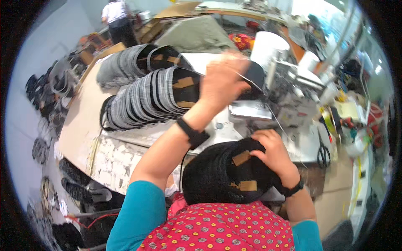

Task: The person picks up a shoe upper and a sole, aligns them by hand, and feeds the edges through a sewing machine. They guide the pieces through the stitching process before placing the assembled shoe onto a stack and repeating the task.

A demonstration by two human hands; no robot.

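My left hand [224,81] is smeared by motion over the table, beside a dark curved piece [253,81] at the sewing machine [293,92]. Its fingers are too blurred to show a grip. Close to my lap lies a nested stack of black curved fabric pieces [207,173], shaped like cap brims, with tan patches inside. My right hand [274,154] is closed over the stack's right-hand edge, thumb on the inner side, pinching the outermost black piece. A pale thread [251,79] runs past my left hand to the machine.
Two long nested stacks of grey and black striped pieces [142,100] lie on the table's left. Black scissors [323,155] rest on the right. White thread cones [270,46] stand behind the machine. Dark heaps [63,83] line the left wall, and a person [118,21] stands far back.
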